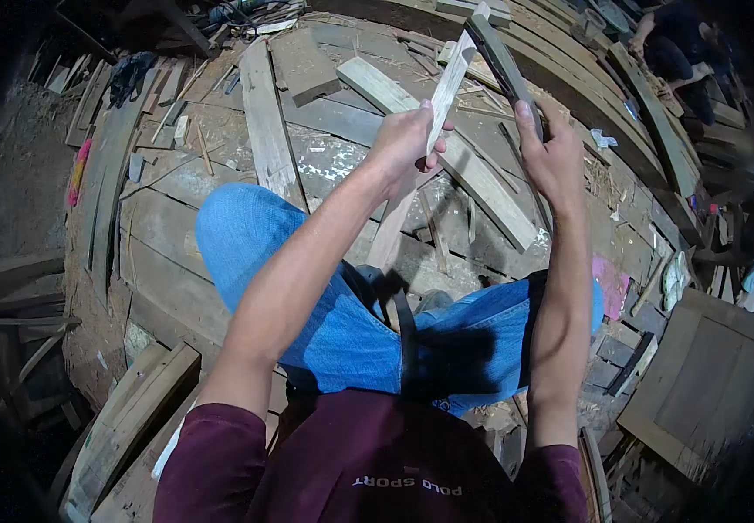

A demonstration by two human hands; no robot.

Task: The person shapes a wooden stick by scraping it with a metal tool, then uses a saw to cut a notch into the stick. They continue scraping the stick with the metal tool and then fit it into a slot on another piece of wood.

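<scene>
My left hand [405,146] is closed round a pale, thin wooden strip [451,83] that slants up and to the right. The fingers of my right hand [547,144] are wrapped round the lower part of a long, dark, slightly curved tool [500,63], whose upper end meets the strip near its top. Whether the tool is a blade cannot be told. Below the hands, a pale plank [490,193] lies slantwise on the wooden floor [316,161]. Another wood piece [392,228] reaches down from my left hand toward my jeans.
A long board [268,122] and a thick wood block [304,65] lie ahead. Long beams [581,96] run along the right, with a person [677,44] beyond them. A wooden panel [708,383] is at lower right, curved timber [128,418] at lower left.
</scene>
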